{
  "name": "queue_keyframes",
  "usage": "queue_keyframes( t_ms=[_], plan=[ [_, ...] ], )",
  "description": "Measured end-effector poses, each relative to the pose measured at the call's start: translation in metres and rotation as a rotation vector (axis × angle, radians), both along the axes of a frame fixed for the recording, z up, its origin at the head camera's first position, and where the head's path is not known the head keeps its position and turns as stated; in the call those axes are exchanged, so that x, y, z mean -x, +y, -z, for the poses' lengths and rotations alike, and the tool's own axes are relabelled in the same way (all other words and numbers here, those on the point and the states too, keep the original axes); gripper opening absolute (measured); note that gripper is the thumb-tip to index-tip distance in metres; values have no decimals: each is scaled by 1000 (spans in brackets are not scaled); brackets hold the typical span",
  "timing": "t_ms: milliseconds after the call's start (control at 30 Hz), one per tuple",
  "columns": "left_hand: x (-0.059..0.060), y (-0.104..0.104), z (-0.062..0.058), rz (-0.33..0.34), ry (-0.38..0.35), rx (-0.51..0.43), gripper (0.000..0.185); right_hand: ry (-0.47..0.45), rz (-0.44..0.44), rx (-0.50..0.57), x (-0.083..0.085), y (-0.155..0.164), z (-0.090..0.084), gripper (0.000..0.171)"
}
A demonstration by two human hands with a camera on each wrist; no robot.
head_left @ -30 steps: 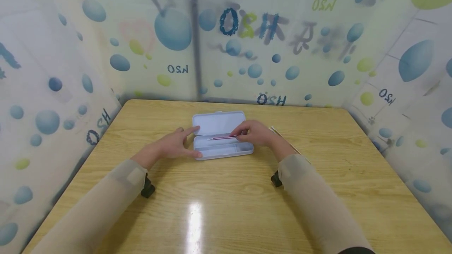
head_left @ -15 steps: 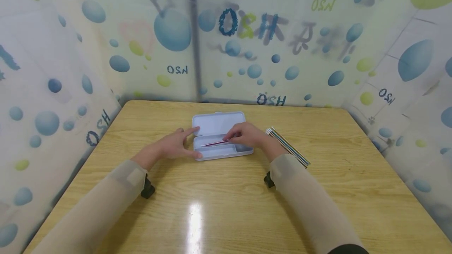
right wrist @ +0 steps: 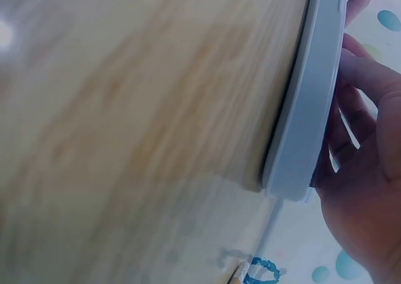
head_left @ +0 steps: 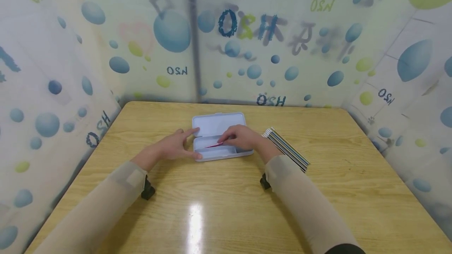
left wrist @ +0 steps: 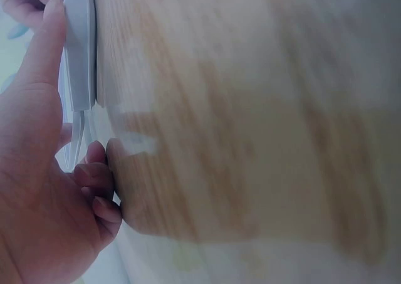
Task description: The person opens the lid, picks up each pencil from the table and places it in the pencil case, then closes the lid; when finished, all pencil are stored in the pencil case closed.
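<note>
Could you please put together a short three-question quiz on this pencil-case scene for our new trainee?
1. True or false: the pencil case lies with its lid shut.
2. Which hand holds the red pencil? A) left hand B) right hand
3. Fill in: the bundle of pencils lies on the table to the person's ____ of the case.

Key: 1 false, the lid is open; 2 B; 3 right.

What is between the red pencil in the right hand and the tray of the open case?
Nothing visible. The right hand holds the red pencil over the case, whose lid lies open behind. The left hand touches only the case's left end.
</note>
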State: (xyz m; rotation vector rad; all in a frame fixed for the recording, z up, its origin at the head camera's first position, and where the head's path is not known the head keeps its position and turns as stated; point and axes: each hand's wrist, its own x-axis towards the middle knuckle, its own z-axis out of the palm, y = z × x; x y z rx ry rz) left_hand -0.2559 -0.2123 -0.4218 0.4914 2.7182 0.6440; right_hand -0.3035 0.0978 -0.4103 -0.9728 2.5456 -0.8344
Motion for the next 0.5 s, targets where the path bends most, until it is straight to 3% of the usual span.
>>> queue_keyframes(
  t_ms=[267,500],
  plan=[
    [0,1,0,-1,7,5,123,-13,32,13,-3,10,-9,22],
    [0,-1,0,7,5,-4,123,-37,91,61,-15,50,-23,28]
  ],
)
